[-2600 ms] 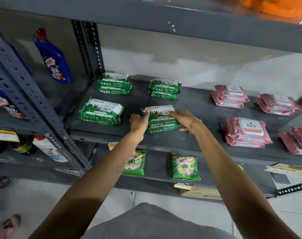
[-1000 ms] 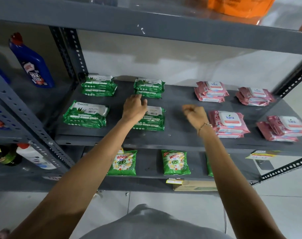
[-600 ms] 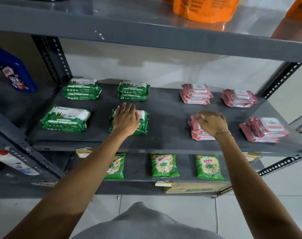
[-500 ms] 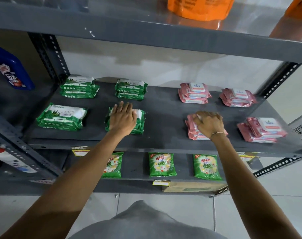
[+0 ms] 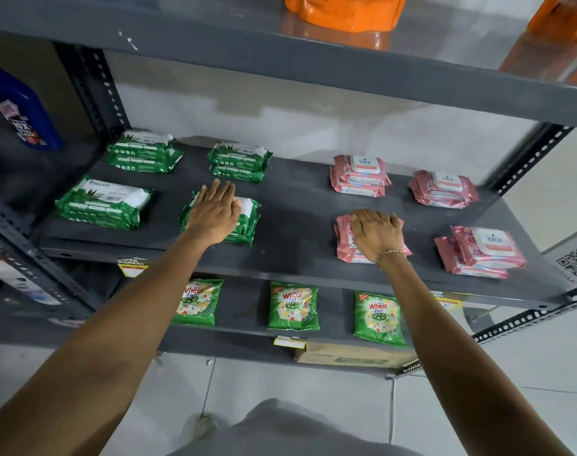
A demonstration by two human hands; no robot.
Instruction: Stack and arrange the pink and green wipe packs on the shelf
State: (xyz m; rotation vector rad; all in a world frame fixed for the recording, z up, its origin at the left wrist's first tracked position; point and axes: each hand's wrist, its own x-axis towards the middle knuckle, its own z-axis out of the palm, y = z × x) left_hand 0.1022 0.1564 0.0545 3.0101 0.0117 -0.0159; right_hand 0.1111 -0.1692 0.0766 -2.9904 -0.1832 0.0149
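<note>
Right hand [image 5: 376,235] now moved off the bare shelf [image 5: 297,205] onto the front pink stack [image 5: 344,241], fingers together, curled over its top. Left hand [image 5: 213,213] still flat on the green stack [image 5: 247,222], fingers slightly spread. Green side looks settled; squaring pinks probably next.

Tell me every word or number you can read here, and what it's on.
"kara": back pink wipe pack
"kara": front right pink pack
"Wheel 2in1": right green sachet, lower shelf
"10X": blue bottle
"SUPER MARKET": yellow shelf tag
QR code: no words
Green wipe pack print: too blurred
</note>
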